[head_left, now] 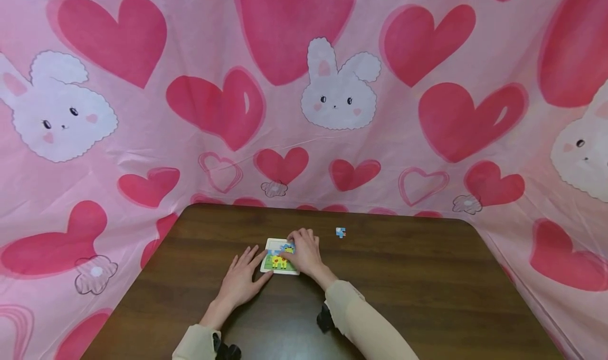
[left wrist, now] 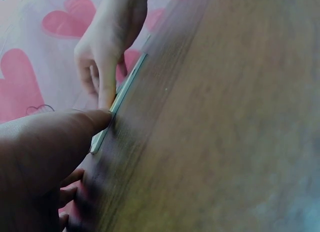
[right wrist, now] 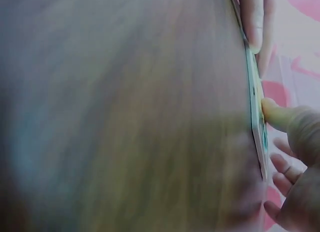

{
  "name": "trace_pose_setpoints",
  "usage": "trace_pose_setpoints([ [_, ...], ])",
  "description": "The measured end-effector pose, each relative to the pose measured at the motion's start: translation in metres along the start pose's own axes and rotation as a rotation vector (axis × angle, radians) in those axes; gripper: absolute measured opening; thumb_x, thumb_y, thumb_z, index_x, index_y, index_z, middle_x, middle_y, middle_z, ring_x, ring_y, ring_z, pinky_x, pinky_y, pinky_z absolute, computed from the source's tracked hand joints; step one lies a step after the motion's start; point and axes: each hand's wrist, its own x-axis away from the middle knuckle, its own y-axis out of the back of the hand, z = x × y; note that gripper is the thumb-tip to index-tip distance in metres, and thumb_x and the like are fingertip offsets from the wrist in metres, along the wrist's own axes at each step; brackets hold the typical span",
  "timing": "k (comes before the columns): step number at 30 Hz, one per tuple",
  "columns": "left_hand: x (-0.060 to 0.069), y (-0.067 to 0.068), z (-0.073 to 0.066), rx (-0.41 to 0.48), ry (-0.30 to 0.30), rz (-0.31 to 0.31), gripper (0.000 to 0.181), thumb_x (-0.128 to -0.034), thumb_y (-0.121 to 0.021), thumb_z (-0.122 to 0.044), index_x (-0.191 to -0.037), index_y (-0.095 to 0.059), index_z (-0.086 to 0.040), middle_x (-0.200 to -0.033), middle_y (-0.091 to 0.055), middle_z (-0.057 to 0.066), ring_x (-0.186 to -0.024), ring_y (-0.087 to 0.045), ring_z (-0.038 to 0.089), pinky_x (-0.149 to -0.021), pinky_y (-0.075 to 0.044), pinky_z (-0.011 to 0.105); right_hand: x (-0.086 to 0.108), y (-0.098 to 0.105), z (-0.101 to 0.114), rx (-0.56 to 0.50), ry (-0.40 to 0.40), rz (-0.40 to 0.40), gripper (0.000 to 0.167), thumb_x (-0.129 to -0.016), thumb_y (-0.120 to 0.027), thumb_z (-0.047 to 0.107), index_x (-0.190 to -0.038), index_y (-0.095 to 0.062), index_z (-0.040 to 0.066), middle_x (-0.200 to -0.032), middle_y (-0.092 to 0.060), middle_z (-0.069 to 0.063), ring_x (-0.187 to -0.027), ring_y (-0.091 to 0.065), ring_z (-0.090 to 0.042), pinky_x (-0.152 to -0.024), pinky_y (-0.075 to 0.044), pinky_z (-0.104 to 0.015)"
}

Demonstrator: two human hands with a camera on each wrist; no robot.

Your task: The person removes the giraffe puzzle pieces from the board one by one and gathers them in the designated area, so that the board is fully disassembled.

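Note:
A small jigsaw puzzle lies flat on the table, its pale frame seen edge-on in the right wrist view. It shows a yellow giraffe on green and blue, with a pale patch at the upper left. My left hand rests at its left side, fingers spread, thumb touching the near edge. From the right, my right hand reaches over the puzzle, its thumb pressing on the top surface. Its other fingers extend past the puzzle's right side. The hand covers the puzzle's right part.
One loose blue puzzle piece lies on the brown wooden table, behind and right of the puzzle. A pink cloth with hearts and rabbits hangs around the table's back and sides. Dark devices are strapped at both wrists.

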Motion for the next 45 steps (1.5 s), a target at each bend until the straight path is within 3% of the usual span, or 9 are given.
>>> trace_pose_setpoints([
  [5, -0.001, 0.002, 0.0, -0.003, -0.005, -0.007, 0.07, -0.1021, -0.073, -0.051, -0.16, -0.058, -0.013, -0.172, -0.047, 0.022, -0.164, -0.037, 0.046, -0.133, -0.026, 0.072, 0.002, 0.009, -0.006, -0.017, -0.029, -0.006, 0.04, -0.087, -0.092, 0.033, -0.112, -0.075, 0.007, -0.11, -0.067, -0.011, -0.109, -0.053, -0.029, -0.089, -0.035, -0.043],
  [13, -0.002, 0.0, 0.0, 0.01, 0.014, 0.015, 0.071, -0.1027, -0.072, -0.051, -0.162, -0.056, -0.014, -0.174, -0.044, 0.021, -0.167, -0.034, 0.045, -0.135, -0.022, 0.071, -0.001, 0.013, -0.012, -0.083, -0.086, 0.087, 0.036, -0.085, -0.091, 0.03, -0.109, -0.076, 0.008, -0.111, -0.066, -0.01, -0.107, -0.054, -0.028, -0.089, -0.038, -0.044],
  [21, -0.001, -0.002, -0.001, 0.011, 0.011, 0.009, 0.071, -0.1025, -0.073, -0.051, -0.161, -0.056, -0.014, -0.173, -0.045, 0.022, -0.166, -0.035, 0.046, -0.135, -0.023, 0.071, -0.004, 0.016, -0.017, -0.164, -0.087, 0.123, 0.03, -0.082, -0.089, 0.02, -0.106, -0.077, 0.007, -0.106, -0.064, -0.009, -0.105, -0.052, -0.025, -0.089, -0.034, -0.042],
  [33, -0.001, -0.001, -0.002, 0.006, 0.007, 0.0, 0.071, -0.1022, -0.072, -0.052, -0.16, -0.058, -0.014, -0.172, -0.046, 0.022, -0.165, -0.036, 0.046, -0.134, -0.025, 0.071, -0.001, 0.016, -0.019, -0.196, -0.093, 0.108, 0.028, -0.087, -0.091, 0.021, -0.105, -0.077, 0.004, -0.109, -0.066, -0.011, -0.109, -0.056, -0.029, -0.096, -0.038, -0.048],
  [45, -0.001, -0.002, -0.001, -0.004, 0.006, 0.003, 0.07, -0.1026, -0.073, -0.05, -0.16, -0.058, -0.013, -0.172, -0.047, 0.023, -0.165, -0.037, 0.046, -0.134, -0.026, 0.071, 0.001, 0.015, -0.019, -0.201, -0.087, 0.087, 0.02, -0.089, -0.084, 0.011, -0.106, -0.073, 0.006, -0.102, -0.068, -0.008, -0.099, -0.06, -0.022, -0.091, -0.036, -0.041],
])
